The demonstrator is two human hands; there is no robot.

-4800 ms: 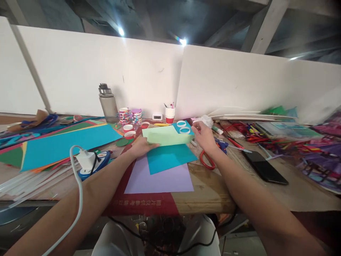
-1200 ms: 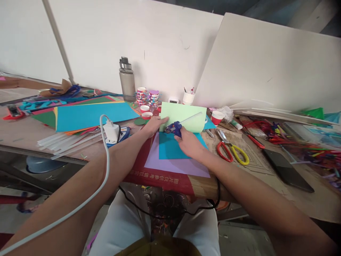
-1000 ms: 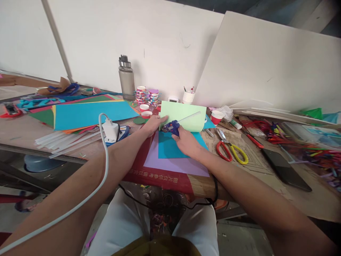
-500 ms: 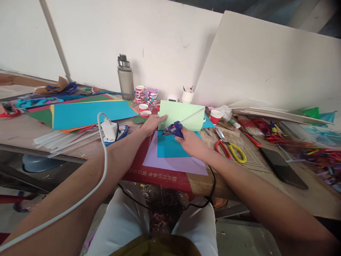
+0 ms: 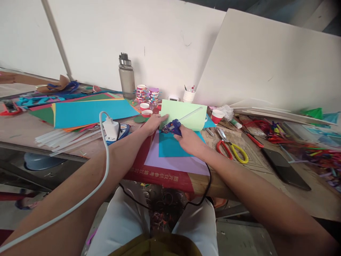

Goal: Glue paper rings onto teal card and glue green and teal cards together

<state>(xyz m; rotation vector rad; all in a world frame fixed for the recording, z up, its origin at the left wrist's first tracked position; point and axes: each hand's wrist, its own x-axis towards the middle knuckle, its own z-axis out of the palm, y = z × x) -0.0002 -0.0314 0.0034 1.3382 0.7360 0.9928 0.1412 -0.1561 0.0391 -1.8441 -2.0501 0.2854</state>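
Note:
My right hand (image 5: 189,139) is wrapped round a blue glue gun (image 5: 173,128), with a long clear glue stick (image 5: 189,113) jutting from its back end. The gun's nozzle points left, close over the left part of a blue sheet (image 5: 173,147). My left hand (image 5: 156,122) grips the left edge of a light green sheet (image 5: 183,106), holding it raised behind the gun. Under the blue sheet lies a lilac sheet (image 5: 173,165). Whether glue is coming out is too small to tell.
Scissors (image 5: 231,145) and a black phone (image 5: 285,169) lie to the right. Coloured sheets (image 5: 90,113), glue sticks (image 5: 64,138) and a white plug adapter (image 5: 111,128) are left. A bottle (image 5: 126,78) stands behind. A black cord (image 5: 209,181) hangs over the table's front edge.
The glue gun in my right hand has shifted slightly left along the blue sheet. My left hand keeps its hold on the green sheet. The whole view has moved a little.

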